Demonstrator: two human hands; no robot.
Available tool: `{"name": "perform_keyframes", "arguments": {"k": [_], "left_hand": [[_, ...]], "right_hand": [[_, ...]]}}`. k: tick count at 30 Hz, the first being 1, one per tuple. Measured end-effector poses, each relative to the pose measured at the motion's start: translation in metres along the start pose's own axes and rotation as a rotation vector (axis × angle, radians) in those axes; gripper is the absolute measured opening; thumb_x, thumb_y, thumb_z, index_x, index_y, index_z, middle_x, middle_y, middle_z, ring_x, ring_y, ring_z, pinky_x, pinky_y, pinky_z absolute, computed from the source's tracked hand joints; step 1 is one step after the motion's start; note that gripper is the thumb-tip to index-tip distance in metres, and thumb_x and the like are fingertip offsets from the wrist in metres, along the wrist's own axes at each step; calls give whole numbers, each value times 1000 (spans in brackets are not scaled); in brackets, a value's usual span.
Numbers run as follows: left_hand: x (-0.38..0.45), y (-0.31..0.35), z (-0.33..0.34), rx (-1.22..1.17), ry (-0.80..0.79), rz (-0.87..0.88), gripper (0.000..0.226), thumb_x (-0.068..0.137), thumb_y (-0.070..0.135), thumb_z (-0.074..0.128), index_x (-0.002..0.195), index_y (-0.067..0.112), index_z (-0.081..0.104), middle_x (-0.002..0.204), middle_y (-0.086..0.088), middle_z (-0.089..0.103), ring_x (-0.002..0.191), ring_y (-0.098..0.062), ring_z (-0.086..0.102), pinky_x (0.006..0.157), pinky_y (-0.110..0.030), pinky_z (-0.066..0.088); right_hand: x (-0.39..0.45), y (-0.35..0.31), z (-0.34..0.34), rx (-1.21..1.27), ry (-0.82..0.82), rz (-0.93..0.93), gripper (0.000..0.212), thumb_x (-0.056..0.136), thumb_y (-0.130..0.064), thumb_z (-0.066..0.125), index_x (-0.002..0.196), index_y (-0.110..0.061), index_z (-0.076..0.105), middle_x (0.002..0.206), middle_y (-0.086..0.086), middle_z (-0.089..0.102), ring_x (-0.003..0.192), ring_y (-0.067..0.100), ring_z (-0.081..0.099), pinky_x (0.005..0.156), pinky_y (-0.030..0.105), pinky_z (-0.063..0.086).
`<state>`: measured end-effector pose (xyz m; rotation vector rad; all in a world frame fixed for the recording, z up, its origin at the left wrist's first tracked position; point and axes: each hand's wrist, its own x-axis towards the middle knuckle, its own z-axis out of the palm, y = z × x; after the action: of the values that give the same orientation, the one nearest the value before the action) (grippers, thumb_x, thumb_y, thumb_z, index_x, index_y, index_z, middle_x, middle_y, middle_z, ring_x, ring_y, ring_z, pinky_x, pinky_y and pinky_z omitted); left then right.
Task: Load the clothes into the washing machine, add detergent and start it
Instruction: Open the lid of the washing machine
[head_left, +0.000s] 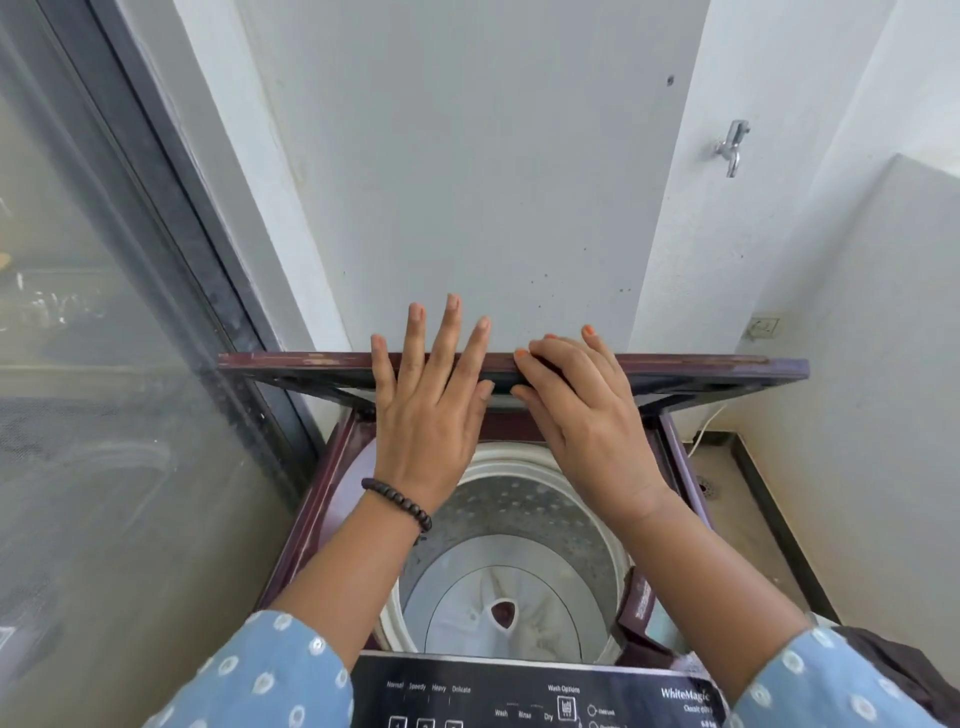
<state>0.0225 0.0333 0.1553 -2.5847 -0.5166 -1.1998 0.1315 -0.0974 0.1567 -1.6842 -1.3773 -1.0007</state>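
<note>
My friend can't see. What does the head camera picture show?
Two hands hold up the open lid of a top-loading washer: the left hand flat against it, the right hand curled over its edge. The drum below looks empty.

Your left hand (427, 410) covers the middle of the raised lid (701, 370); your right hand (582, 410) covers the stretch just beside it, so the lid's centre edge is hidden. Whether the right fingers curl over that edge or lie flat on it cannot be told. Your forearms hide the left and right sides of the drum (519, 519). The control panel (519, 696) is cut off by the bottom edge; its lower buttons show only as tops, and the small print under "WhiteMagic" is too small to read. A dark bundle (904, 670) at the lower right corner is cut off and unidentifiable. Behind the glass door (104, 364), shapes are blurred.
</note>
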Motion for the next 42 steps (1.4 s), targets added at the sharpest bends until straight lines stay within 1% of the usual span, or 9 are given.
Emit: {"name": "perform_keyframes", "arguments": {"k": [9, 13, 16, 21, 26, 29, 36, 39, 42], "left_hand": [[62, -19, 17, 78, -76, 17, 63, 103, 51, 25, 156, 18, 19, 164, -6, 15, 152, -29, 10, 121, -55, 8], [87, -26, 29, 106, -129, 22, 86, 93, 68, 38, 157, 17, 13, 165, -5, 9, 152, -29, 9, 121, -53, 12], [105, -30, 38, 137, -152, 9, 91, 90, 65, 48, 157, 18, 8, 165, -4, 10, 152, -27, 12, 120, -52, 14], [129, -32, 53, 158, -221, -18, 91, 91, 62, 47, 156, 20, -1, 166, -4, 6, 152, -27, 9, 120, -51, 9], [145, -36, 69, 156, -215, -5, 80, 91, 54, 52, 156, 23, 17, 163, -9, 18, 149, -30, 21, 118, -55, 15], [157, -40, 79, 131, -240, -7, 76, 93, 51, 53, 156, 23, 19, 164, -8, 14, 151, -29, 16, 119, -54, 10], [178, -39, 104, 75, -243, -66, 67, 99, 49, 45, 155, 21, 20, 164, -7, 13, 152, -28, 8, 121, -52, 3], [182, -41, 117, 64, -198, -66, 65, 96, 44, 55, 151, 18, 32, 159, -11, 28, 149, -30, 20, 120, -53, 8], [186, -45, 133, 52, -91, -55, 65, 81, 38, 76, 136, 14, 52, 135, -17, 52, 129, -35, 48, 114, -56, 28]], "right_hand": [[50, 38, 31, -123, 45, -51, 28, 100, -16, 54, 117, 1, 68, 125, 15, 66, 124, 32, 58, 112, 53, 34], [66, 52, 47, -158, 27, -7, 28, 98, -9, 54, 122, 1, 64, 132, 17, 62, 131, 35, 52, 115, 56, 30], [77, 62, 57, -181, 8, 22, 30, 96, -6, 56, 125, 2, 62, 135, 18, 59, 132, 36, 49, 114, 57, 29], [95, 79, 73, -222, -32, 44, 33, 97, -8, 52, 128, 3, 59, 137, 20, 57, 133, 37, 48, 115, 56, 29], [111, 93, 87, -252, -46, 65, 37, 92, -2, 61, 128, 4, 58, 136, 21, 57, 131, 38, 50, 114, 54, 28], [118, 102, 99, -264, -50, 78, 37, 91, -2, 61, 127, 4, 58, 135, 21, 58, 130, 39, 51, 112, 55, 30], [134, 124, 121, -257, -133, 138, 43, 95, -15, 36, 126, 3, 60, 131, 20, 61, 126, 37, 55, 109, 53, 36], [137, 134, 131, -241, -151, 154, 39, 95, -12, 41, 127, 3, 59, 132, 20, 61, 126, 37, 55, 110, 53, 36], [140, 140, 138, -217, -125, 170, 40, 95, -13, 37, 124, 2, 60, 126, 19, 62, 119, 36, 56, 108, 52, 39]]}}
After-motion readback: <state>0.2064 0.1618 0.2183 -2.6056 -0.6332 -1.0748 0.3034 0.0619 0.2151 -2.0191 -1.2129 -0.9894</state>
